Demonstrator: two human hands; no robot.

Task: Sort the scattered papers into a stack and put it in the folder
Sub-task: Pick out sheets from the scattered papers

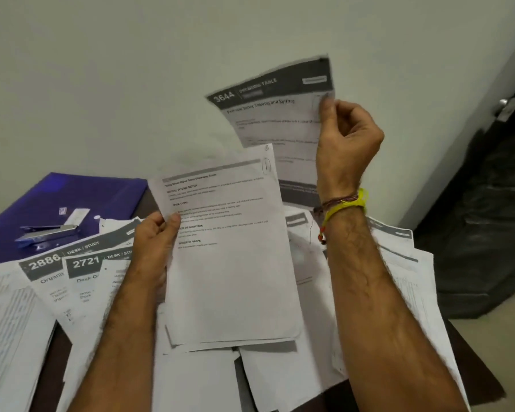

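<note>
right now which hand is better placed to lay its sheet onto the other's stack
Right. The right hand pinches the single raised 3644 sheet just above the stack that the left hand grips.

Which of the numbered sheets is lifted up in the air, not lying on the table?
The sheet numbered 3644. The right hand pinches its edge and holds it up against the wall, while sheets 2886 and 2721 lie flat on the table.

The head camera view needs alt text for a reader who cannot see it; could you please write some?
The left hand holds a stack of papers while the right hand lifts sheet 3644; below lie scattered papers and a blue folder.
</note>
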